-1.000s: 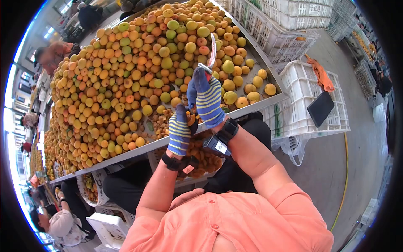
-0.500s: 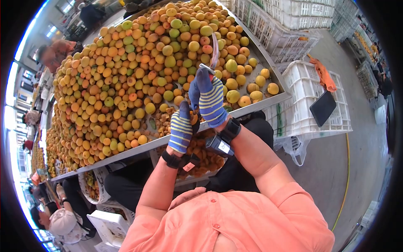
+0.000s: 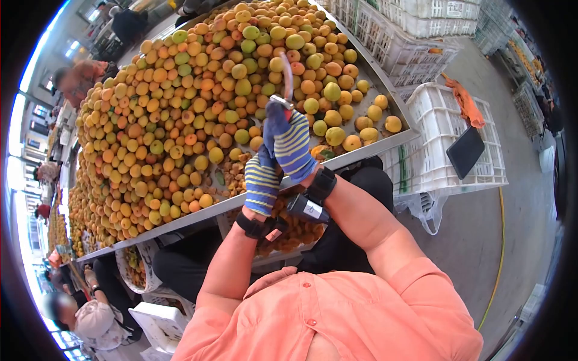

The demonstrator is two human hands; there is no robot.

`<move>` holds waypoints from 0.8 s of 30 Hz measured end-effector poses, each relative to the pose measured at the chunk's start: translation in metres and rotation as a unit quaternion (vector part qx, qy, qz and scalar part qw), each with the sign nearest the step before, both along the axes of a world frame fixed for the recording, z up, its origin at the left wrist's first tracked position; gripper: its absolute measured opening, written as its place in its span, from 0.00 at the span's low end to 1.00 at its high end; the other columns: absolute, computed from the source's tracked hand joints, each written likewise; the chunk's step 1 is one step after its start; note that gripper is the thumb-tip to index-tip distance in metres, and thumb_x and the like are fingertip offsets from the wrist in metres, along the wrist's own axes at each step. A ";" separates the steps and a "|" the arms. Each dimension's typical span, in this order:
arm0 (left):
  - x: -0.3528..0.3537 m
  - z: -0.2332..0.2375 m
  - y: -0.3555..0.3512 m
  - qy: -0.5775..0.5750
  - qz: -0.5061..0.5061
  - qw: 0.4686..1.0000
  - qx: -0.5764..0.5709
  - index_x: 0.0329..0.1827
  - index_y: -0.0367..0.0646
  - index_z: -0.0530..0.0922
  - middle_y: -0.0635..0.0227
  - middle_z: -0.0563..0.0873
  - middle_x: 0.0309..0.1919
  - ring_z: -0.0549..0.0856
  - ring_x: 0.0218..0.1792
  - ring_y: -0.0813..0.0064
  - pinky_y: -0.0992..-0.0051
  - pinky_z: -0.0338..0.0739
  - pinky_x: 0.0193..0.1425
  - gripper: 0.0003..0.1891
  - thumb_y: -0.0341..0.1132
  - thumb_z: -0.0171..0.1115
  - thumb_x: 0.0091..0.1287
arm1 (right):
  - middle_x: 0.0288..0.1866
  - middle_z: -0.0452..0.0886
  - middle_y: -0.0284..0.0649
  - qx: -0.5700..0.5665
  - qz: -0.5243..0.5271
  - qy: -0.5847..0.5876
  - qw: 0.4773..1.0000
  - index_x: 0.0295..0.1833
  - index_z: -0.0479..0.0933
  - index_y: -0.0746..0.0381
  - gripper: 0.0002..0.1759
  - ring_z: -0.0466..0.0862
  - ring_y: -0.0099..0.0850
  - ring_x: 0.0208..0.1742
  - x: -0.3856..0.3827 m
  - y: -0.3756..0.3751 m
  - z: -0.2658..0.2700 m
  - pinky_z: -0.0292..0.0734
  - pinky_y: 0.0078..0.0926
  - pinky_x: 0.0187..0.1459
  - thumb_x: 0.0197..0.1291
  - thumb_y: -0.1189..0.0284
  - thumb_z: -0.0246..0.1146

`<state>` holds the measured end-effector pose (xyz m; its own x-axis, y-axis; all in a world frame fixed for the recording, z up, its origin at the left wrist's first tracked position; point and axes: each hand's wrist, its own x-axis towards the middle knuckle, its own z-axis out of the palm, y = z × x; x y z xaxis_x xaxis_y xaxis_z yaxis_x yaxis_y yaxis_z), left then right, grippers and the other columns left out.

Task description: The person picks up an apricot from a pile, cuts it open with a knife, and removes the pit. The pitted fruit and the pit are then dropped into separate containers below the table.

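Observation:
Both my hands wear blue gloves with pale stripes and meet over the near edge of a metal table (image 3: 226,206). My right hand (image 3: 289,135) is closed on a curved knife (image 3: 288,78), whose blade points up and away over the fruit. Just left of it and touching it, my left hand (image 3: 263,177) has its fingers hidden behind the right hand, so what they hold cannot be made out. Heaped yellow, orange and green fruit (image 3: 174,126) covers the table. Cut fruit pieces (image 3: 235,168) lie just beyond my left hand, and more fill a container (image 3: 295,231) below the edge.
White crates (image 3: 415,54) stand stacked beyond the table's right corner. An orange cloth (image 3: 465,102) and a dark flat object (image 3: 465,153) rest on a nearer crate (image 3: 433,126). White containers (image 3: 158,325) stand at lower left, beside a seated person (image 3: 99,322). Another person (image 3: 84,78) is across the table.
My right hand with the knife has shifted left and closer to my left hand. My left hand has turned, and its raised thumb no longer shows. An orange-red cut fruit now shows near the table edge.

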<state>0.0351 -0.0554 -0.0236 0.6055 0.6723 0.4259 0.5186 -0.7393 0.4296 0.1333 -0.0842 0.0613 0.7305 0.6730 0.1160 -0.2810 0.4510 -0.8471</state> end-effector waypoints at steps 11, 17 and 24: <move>0.016 0.007 0.005 -0.356 0.127 0.662 -0.647 0.27 0.43 0.78 0.71 0.81 0.24 0.75 0.22 0.79 0.76 0.71 0.25 0.32 0.65 0.47 0.68 | 0.11 0.50 0.24 0.092 0.160 0.416 0.890 0.18 0.55 0.49 0.28 0.51 0.22 0.10 0.018 0.012 -0.038 0.52 0.24 0.15 0.67 0.48 0.54; -0.015 0.036 0.021 -0.411 -0.032 0.391 -0.823 0.37 0.42 0.73 0.70 0.77 0.24 0.77 0.22 0.77 0.83 0.73 0.22 0.24 0.58 0.56 0.67 | 0.16 0.58 0.22 -0.017 0.093 0.312 0.945 0.27 0.66 0.50 0.18 0.57 0.18 0.14 0.034 0.023 -0.038 0.58 0.22 0.18 0.67 0.56 0.58; -0.061 0.064 -0.040 -0.166 -0.086 0.698 -0.692 0.40 0.43 0.77 0.75 0.76 0.27 0.73 0.27 0.85 0.83 0.67 0.30 0.14 0.45 0.54 0.71 | 0.18 0.70 0.30 -0.133 -0.083 -0.129 0.979 0.33 0.71 0.62 0.12 0.70 0.19 0.21 0.055 0.013 -0.027 0.66 0.22 0.24 0.63 0.67 0.62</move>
<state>-0.0258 -0.0953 0.0401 0.7500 0.5093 -0.4221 0.1748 0.4629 0.8690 0.1884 -0.0709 0.0346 0.8018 0.5790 0.1478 0.0169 0.2253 -0.9742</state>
